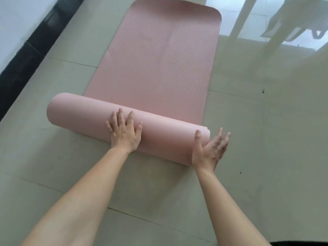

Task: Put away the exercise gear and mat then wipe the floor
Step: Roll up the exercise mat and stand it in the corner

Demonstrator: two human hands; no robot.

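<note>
A pink ribbed exercise mat (156, 55) lies on the tiled floor, its near end wound into a thick roll (85, 116) lying across the view. My left hand (125, 130) rests flat on top of the roll near its middle, fingers spread. My right hand (209, 150) is at the roll's right end, thumb against the roll, palm turned toward the end face, fingers apart and slightly blurred. Neither hand closes around anything. The far end of the mat is flat with rounded corners.
Grey floor tiles (257, 139) surround the mat. A black skirting strip (26, 55) runs along the white wall at the left. At the top right is a bright glossy floor patch with white reflections (284, 23) of furniture legs.
</note>
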